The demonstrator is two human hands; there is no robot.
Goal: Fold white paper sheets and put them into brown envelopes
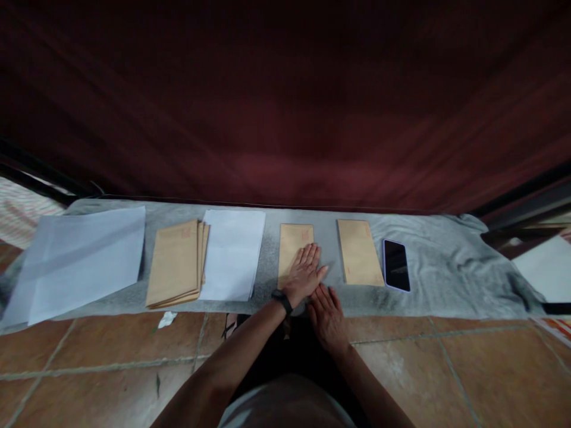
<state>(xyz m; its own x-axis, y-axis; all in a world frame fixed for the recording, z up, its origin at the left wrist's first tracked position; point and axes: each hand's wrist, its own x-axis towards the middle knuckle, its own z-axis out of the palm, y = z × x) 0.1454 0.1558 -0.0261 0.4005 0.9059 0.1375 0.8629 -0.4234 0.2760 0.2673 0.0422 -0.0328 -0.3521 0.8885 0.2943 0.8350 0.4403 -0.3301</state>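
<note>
My left hand (304, 273), with a dark band on the wrist, lies flat on a brown paper envelope (294, 236) and covers its lower right part. Its fingers are stretched out. Just below it, my right hand (328, 315) rests palm down at the front edge of the grey cloth, fingers extended and holding nothing. To the right lies another brown envelope (360, 252) with small red print. Left of my hands are white paper sheets (232, 254) and a stack of brown envelopes (173, 261) that overlaps their left edge.
A grey cloth (446, 267) covers the long narrow surface. On it are a phone (397, 266) at right and large white sheets (89, 261) at far left. A dark red panel (285, 131) rises behind. Crumpled white tissue (166, 319) lies on the tiled floor (125, 345).
</note>
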